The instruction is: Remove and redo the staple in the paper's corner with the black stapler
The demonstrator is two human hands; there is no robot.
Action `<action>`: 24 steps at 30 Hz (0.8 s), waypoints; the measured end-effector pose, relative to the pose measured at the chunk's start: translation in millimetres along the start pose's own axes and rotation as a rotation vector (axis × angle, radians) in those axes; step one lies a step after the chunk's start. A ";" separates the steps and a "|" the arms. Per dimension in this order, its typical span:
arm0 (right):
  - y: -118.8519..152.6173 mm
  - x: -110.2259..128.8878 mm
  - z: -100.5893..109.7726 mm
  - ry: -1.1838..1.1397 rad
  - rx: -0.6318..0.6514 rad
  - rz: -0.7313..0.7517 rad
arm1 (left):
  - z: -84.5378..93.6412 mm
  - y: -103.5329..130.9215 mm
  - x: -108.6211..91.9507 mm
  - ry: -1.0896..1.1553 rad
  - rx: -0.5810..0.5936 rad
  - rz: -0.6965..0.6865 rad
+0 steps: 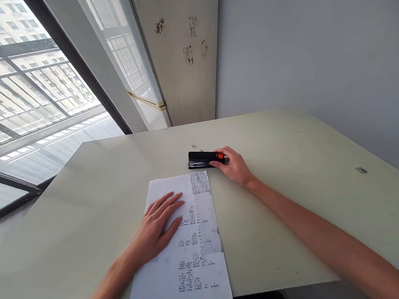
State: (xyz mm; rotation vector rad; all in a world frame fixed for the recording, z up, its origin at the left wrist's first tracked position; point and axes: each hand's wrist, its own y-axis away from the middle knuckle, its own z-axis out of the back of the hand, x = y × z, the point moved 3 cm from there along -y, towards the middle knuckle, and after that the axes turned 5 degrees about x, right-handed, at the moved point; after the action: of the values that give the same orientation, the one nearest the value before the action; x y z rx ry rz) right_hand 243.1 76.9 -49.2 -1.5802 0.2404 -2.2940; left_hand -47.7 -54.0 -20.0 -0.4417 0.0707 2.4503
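A black stapler [202,159] with an orange patch at its right end lies on its side or flat on the table, just beyond the top edge of the paper. Around that right end my right hand [233,165] is closed, thumb in front and fingers behind. Printed white paper [194,268], possibly more than one sheet, stretches toward me and reaches the table's near edge. On its left half my left hand [160,225] rests flat, fingers slightly spread, holding nothing.
The pale table [284,234] extends to both sides. A small grey mark [361,170] shows at the right. Behind the table stand a cabinet panel [184,77] with worn patches and a plain wall [308,46]. A window [20,80] is at the left.
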 end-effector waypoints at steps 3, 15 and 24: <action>23.0 -10.1 38.0 -0.006 -0.064 -0.098 | 3.8 -5.4 9.3 -0.007 -0.004 0.014; 65.0 6.3 72.4 -0.056 0.164 -0.155 | 29.7 -43.8 41.6 -0.056 -0.046 0.004; 67.8 11.5 66.0 0.036 0.202 -0.113 | -12.9 -111.7 -37.7 0.089 -0.159 -0.036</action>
State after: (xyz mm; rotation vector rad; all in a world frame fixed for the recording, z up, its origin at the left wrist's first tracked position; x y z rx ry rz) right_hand 313.2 13.4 -37.3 -1.4862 -0.0726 -2.3486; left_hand 51.6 10.5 -13.3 -0.6160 -0.0950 2.4099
